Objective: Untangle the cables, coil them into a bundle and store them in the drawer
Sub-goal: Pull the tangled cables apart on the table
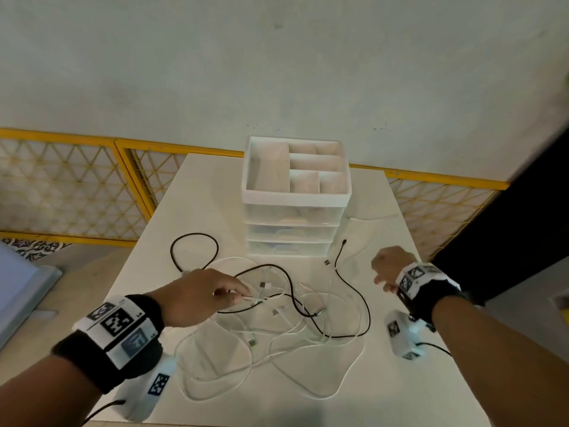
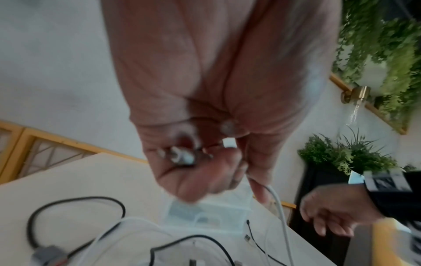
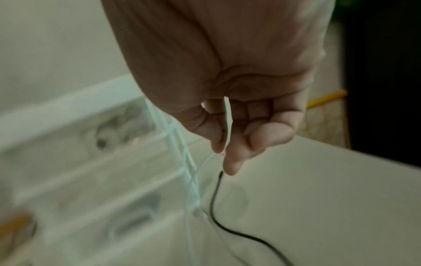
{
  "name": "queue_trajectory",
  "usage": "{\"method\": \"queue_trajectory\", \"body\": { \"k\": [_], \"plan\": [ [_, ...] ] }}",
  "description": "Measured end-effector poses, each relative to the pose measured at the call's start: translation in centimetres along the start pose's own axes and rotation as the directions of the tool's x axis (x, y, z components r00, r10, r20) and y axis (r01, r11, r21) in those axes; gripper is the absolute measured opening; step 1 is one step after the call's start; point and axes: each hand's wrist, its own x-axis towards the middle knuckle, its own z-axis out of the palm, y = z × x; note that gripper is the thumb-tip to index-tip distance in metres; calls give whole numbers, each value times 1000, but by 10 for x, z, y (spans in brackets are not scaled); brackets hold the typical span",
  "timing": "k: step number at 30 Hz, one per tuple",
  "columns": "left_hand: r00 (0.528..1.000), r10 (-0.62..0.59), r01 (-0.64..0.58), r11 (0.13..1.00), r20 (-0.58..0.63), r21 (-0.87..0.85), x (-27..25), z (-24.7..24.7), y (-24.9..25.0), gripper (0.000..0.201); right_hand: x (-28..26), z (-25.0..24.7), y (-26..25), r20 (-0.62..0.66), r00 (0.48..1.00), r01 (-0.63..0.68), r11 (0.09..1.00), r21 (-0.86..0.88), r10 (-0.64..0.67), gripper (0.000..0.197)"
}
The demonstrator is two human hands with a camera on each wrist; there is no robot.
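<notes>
Left hand (image 1: 197, 295) pinching thin white cable (image 2: 281, 212) plus connector ends; right hand (image 1: 389, 266) pinching another thin white strand (image 3: 227, 115). Draw apart slowly; free crossing black cable (image 1: 295, 298) first.

Soft even indoor light, faint shadows, wide-angle bending at edges, both wrist views motion-blurred, right one dim

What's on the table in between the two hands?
In the head view, tangled white cables and black cables lie between the left hand, which pinches a white one, and the right hand.
</notes>
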Motion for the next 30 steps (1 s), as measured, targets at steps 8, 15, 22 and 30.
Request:
{"method": "queue_trajectory", "body": {
  "k": [8,15,22,30],
  "plan": [
    [954,67,-130,971,-292,-202,20,14,36,18,-18,51,-19,187,968,111,955,276,-167,36],
    [713,-147,-134,931,-686,-339,40,-14,51,19,-67,53,-38,398,699,283,742,608,-594,70],
    [968,-55,-33,940,-246,-340,36,-10,51,29,38,-3,-5,1,978,205,952,228,-211,20],
    [978,-186,157,953,-90,-258,65,51,40,14,22,-3,1,-223,933,318,937,144,-283,86]
  ]
}}
